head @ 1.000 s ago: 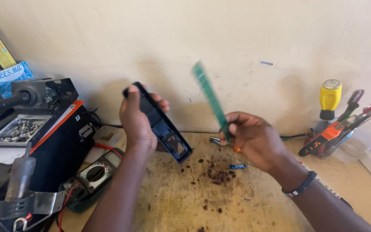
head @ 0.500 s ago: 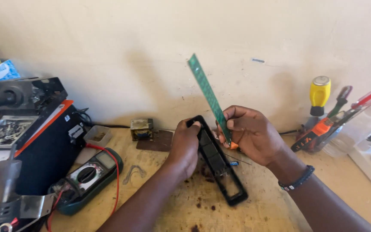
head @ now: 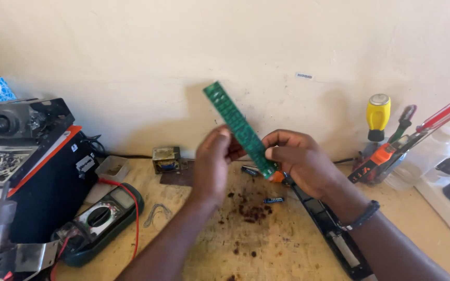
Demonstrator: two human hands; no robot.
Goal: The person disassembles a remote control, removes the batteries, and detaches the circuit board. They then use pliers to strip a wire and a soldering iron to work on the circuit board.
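We pinch the green circuit board in both closed hands, left hand and right hand, above the multimeter; squeezing or bending could crack it.

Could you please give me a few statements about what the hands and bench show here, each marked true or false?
1. Both hands hold the green circuit board strip. True.
2. The black housing is in the left hand. False: it lies on the bench beneath the right hand.
3. The multimeter lies left of the hands. True.
4. The yellow-handled screwdriver lies flat on the bench. False: it stands upright at the right.
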